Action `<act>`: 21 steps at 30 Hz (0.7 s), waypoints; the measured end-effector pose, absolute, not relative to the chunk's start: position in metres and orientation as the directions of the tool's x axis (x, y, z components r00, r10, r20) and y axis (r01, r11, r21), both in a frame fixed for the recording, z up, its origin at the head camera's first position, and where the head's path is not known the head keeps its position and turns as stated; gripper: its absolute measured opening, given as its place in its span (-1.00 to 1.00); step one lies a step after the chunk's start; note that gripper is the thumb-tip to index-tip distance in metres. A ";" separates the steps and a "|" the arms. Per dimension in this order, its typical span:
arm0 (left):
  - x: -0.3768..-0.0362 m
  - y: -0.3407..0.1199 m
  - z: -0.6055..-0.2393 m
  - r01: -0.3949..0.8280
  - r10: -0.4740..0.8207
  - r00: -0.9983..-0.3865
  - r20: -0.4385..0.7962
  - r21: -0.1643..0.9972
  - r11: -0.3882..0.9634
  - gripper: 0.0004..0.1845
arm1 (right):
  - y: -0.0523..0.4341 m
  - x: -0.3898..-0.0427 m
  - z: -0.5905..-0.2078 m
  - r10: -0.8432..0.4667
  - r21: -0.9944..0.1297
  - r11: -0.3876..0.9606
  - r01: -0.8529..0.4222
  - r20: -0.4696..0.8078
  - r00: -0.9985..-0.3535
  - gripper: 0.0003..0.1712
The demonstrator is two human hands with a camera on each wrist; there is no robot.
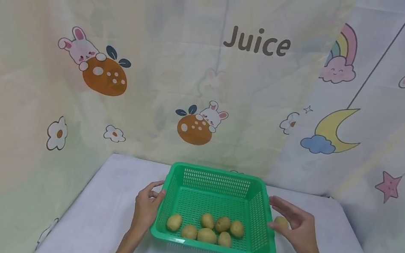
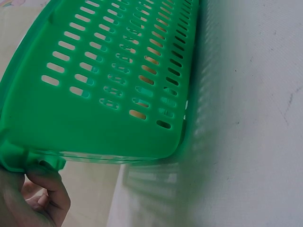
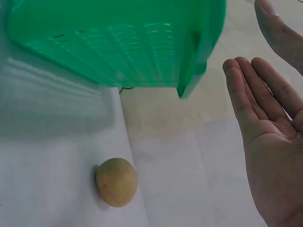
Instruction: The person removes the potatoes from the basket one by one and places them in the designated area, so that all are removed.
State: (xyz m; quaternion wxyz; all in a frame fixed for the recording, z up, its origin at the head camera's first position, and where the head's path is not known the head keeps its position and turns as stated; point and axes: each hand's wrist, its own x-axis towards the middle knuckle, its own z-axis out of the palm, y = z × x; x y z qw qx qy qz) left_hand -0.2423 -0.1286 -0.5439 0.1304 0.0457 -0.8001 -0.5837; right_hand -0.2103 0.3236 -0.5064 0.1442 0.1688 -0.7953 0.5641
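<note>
Left hand [image 1: 145, 207] grip grasps the green basket [image 1: 219, 176] rim; right hand [image 1: 295, 228] grip released beside a potato [image 3: 116, 182].

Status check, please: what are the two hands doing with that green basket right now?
Left hand grips green basket rim. Right hand open, beside it, not touching. Seven potatoes inside. One stray potato on table under right hand.

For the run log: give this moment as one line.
left hand grips green basket rim | right hand open beside basket | seven potatoes inside | one potato on table
</note>
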 end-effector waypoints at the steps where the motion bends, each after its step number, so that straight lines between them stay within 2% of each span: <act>1: -0.242 -0.129 -0.544 0.079 -0.226 -0.962 0.155 0.946 0.315 -0.64 | 0.322 -0.210 -0.507 -0.106 -0.850 0.307 -0.428 0.416 -0.903 -0.16; 21: -0.241 -0.128 -0.543 0.078 -0.225 -0.961 0.158 0.942 0.327 -0.63 | 0.291 -0.212 -0.510 -0.178 -0.820 0.335 -0.465 0.429 -0.885 -0.15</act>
